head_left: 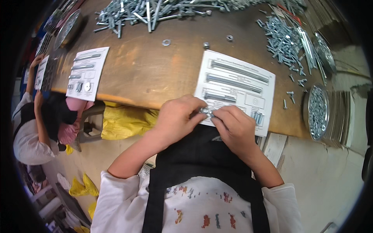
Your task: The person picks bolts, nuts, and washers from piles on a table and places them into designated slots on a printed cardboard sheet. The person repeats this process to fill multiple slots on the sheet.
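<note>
left hand (176, 116): fingers curled, thumb and forefinger pinching a small silver washer or nut (203, 110) at the tips
right hand (233, 126): fingers bent in, tips closed on the same small silver part from the other side; looks like it holds a short bolt or stud there, too small to confirm
part location: between the two sets of fingertips, just above the near edge of the wooden table (155, 73), over the lower left corner of the printed parts sheet (237, 87)
key relation: the hands meet tip to tip, left hand coming in from the left, right hand from the right; the part sits dead centre between them, equally near both
long axis: what shows of the part runs roughly left-right, along the line joining the fingertips; cannot tell more
sheet: white template with drawn outlines of long bolts and small boxes, lies flat, slightly skewed, its near edge partly under the hands
stock: big pile of long silver bolts (155, 11) at the far edge, well apart from the hands; pile of shorter screws (281, 39) far right
loose bits: one washer (166, 42) and two nuts (229, 37) lie on bare wood beyond the sheet
dish: round metal dish of small nuts (316, 112) at the right table edge, near the right hand's side, not touching it
second sheet (87, 72): same kind, at left, with parts laid on it
other person (35, 120): seated at far left, own hands up at the table edge, well apart
</note>
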The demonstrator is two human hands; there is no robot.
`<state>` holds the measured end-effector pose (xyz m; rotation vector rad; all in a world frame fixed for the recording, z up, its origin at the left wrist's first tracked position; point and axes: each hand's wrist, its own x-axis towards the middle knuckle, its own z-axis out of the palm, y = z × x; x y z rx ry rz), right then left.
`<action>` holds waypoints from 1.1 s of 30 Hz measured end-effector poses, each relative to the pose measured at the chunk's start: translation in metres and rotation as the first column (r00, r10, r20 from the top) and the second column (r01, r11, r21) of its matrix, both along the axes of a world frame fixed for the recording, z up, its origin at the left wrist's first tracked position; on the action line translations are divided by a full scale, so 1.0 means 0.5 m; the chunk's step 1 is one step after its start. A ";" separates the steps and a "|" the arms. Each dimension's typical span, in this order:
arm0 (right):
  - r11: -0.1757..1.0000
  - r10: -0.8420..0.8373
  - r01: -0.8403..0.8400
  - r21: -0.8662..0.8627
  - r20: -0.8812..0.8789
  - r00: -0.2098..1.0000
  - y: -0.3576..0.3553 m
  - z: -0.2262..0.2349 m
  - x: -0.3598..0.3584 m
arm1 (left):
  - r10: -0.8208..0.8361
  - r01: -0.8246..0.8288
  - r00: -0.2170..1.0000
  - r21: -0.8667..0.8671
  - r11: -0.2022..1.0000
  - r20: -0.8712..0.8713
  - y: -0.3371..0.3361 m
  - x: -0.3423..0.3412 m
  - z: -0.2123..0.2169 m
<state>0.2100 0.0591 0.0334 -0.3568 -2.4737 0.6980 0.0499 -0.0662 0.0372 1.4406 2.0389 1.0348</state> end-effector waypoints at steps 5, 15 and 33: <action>0.996 -0.038 0.047 -0.072 0.114 0.993 0.007 0.018 0.012 | 0.027 -0.023 0.998 -0.062 0.998 0.065 0.001 0.001 -0.002; 0.961 -0.174 0.234 -0.145 0.337 0.925 0.105 0.073 0.154 | -0.082 0.138 0.978 0.299 0.944 -0.193 0.032 0.032 0.029; 0.942 -0.014 0.110 -0.316 0.290 0.957 0.081 0.059 0.084 | -0.154 0.193 0.933 0.091 0.977 -0.325 0.072 0.057 0.032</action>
